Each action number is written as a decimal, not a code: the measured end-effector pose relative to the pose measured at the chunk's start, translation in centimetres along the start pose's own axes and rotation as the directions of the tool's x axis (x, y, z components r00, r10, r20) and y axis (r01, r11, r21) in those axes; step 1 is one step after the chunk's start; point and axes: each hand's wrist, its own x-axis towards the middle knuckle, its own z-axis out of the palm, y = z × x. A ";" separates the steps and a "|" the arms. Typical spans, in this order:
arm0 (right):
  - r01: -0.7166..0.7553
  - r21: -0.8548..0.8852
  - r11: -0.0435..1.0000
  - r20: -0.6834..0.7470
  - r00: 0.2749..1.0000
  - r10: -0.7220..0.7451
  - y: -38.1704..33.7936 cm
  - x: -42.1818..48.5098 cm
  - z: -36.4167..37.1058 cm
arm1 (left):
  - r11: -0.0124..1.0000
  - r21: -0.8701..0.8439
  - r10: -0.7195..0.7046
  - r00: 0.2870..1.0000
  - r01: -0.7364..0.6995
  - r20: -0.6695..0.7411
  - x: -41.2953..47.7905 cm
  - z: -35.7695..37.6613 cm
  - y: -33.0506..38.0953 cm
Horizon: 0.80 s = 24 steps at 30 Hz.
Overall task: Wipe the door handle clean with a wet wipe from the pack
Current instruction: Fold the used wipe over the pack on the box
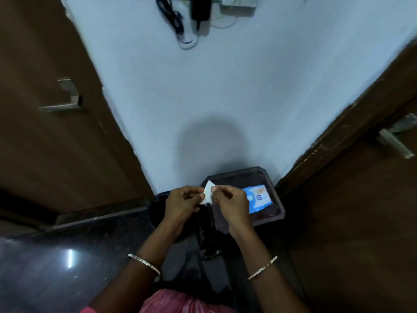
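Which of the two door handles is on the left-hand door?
The lever handle on the brown door at the left edge of the view, pointing left from its plate. The other handle sits at the far right, on the right-hand door.

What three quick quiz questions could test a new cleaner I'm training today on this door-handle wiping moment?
1. True or false: the wet wipe is pinched between the left hand and the right hand.
2. Where does the blue wet wipe pack lie? A) on the floor B) on the dark tray C) on a door handle
3. How many lever door handles show?

Key: 1 true; 2 B; 3 two, the left handle and the right handle.
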 end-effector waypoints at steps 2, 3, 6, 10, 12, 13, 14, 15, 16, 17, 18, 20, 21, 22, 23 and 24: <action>-0.045 0.025 0.999 0.061 0.997 0.044 0.4 -0.5 3.5 | 0.999 0.023 -0.039 0.999 0.039 -0.017 1.2 -3.2 -1.2; -0.055 0.009 0.998 0.082 0.995 0.054 0.9 -0.6 5.3 | 0.998 0.027 -0.058 0.998 0.059 -0.022 1.9 -4.8 -1.8; -0.095 -0.041 0.995 0.077 0.992 0.098 2.9 -0.2 10.0 | 0.990 0.020 -0.142 0.989 0.143 -0.035 4.2 -9.1 -3.1; -0.226 -0.044 0.973 -0.010 0.974 0.226 6.1 1.5 15.6 | 0.962 0.000 -0.273 0.962 0.273 -0.015 7.9 -13.3 -4.5; -0.281 -0.045 0.959 -0.058 0.959 0.278 6.1 1.9 17.4 | 0.953 0.022 -0.301 0.953 0.302 -0.025 9.7 -14.7 -5.3; -0.306 -0.057 0.950 -0.088 0.950 0.301 6.4 2.4 18.1 | 0.949 0.040 -0.312 0.949 0.313 -0.033 10.7 -15.2 -5.9; -0.317 -0.090 0.944 -0.126 0.944 0.305 6.6 3.1 18.8 | 0.943 0.059 -0.324 0.945 0.327 -0.046 11.8 -15.7 -6.6; -0.326 -0.131 0.936 -0.155 0.940 0.305 7.1 3.8 19.4 | 0.939 0.071 -0.333 0.942 0.336 -0.052 13.0 -16.0 -7.4; -0.338 -0.157 0.928 -0.173 0.935 0.311 7.6 4.6 20.0 | 0.932 0.084 -0.348 0.936 0.352 -0.052 13.9 -16.2 -8.0; -0.360 -0.173 0.917 -0.182 0.926 0.330 8.3 5.6 20.7 | 0.924 0.088 -0.370 0.928 0.373 -0.050 15.2 -16.2 -8.8; -0.382 -0.189 0.905 -0.191 0.918 0.348 9.1 6.7 21.4 | 0.914 0.098 -0.391 0.920 0.393 -0.040 16.5 -16.2 -9.4; -0.405 -0.215 0.889 -0.207 0.908 0.364 11.0 9.2 23.0 | 0.893 0.116 -0.432 0.901 0.434 -0.049 19.1 -16.0 -10.9; -0.417 -0.230 0.879 -0.208 0.904 0.374 11.6 10.3 23.7 | 0.878 0.109 -0.461 0.885 0.466 -0.071 20.1 -16.0 -11.4; -0.430 -0.236 0.871 -0.201 0.899 0.389 12.3 11.6 24.3 | 0.864 0.110 -0.483 0.870 0.492 -0.099 21.4 -16.0 -12.3; -0.445 -0.251 0.860 -0.188 0.894 0.408 13.2 12.9 25.0 | 0.852 0.138 -0.493 0.863 0.504 -0.110 22.7 -16.2 -13.2; -0.457 -0.275 0.846 -0.171 0.889 0.425 13.9 14.0 25.5 | 0.825 0.183 -0.522 0.845 0.535 -0.119 24.0 -16.6 -13.9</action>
